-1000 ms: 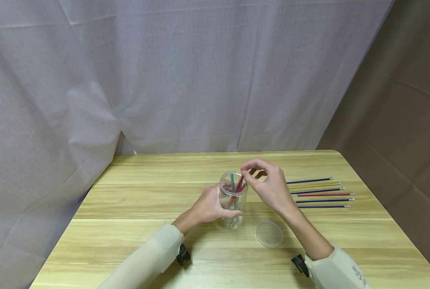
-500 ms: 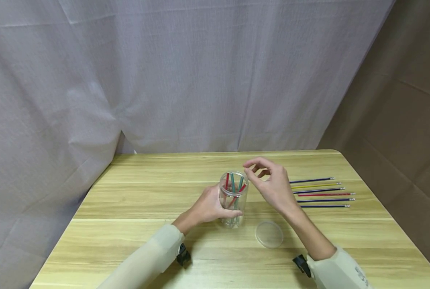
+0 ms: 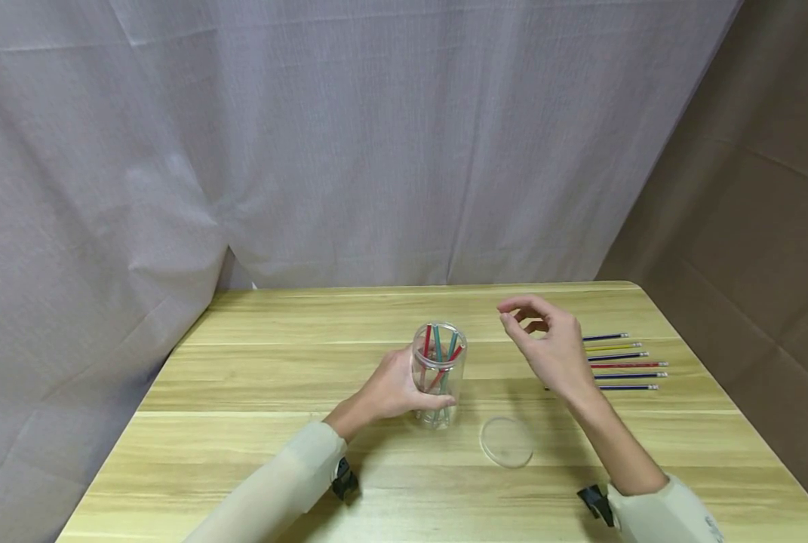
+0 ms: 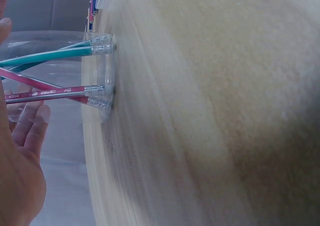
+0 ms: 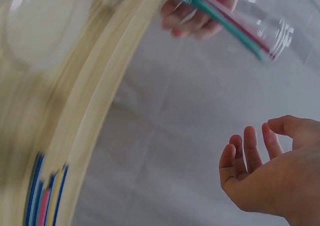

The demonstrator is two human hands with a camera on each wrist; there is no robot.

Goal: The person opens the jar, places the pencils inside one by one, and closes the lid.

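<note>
A clear jar (image 3: 436,422) stands on the table with my left hand (image 3: 398,388) curled round its side, thumb across the front. Inside it lean red pencils (image 4: 60,92) and teal pencils (image 4: 65,55), their eraser ends down at the jar's bottom in the left wrist view. My right hand (image 3: 546,343) is in the air to the right of the jar, fingers bent loosely and nothing in them. In the head view it overlaps the left ends of a row of pencils: dark blue (image 3: 628,375), one yellow pencil (image 3: 614,347) and one red pencil (image 3: 631,366).
A round clear lid (image 3: 506,443) lies flat on the wooden table (image 3: 241,422), in front and to the right of the jar. Behind the table hangs a grey curtain (image 3: 349,151); a brown panel (image 3: 750,264) rises along the right side.
My right hand has let go of a red pencil, which now leans inside the jar. The hand has then moved right, away from the rim. My left hand keeps its hold.
</note>
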